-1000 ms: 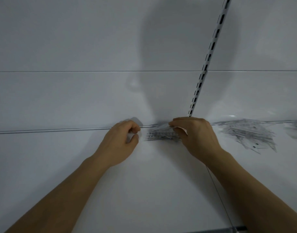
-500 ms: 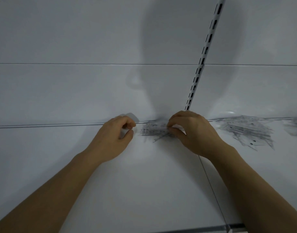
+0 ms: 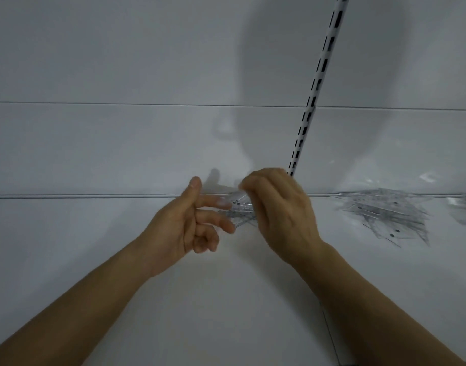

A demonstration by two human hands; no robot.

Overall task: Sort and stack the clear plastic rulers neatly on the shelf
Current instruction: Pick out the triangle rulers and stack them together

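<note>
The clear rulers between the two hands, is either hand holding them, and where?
The right hand pinches the small bunch of clear rulers at its right end. The left hand only touches the left end with straight fingers.

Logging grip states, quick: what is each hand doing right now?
Left hand: open, fingers extended toward the clear rulers, gripping nothing.
Right hand: fingers curled round the small bunch of clear rulers, holding it.
</note>
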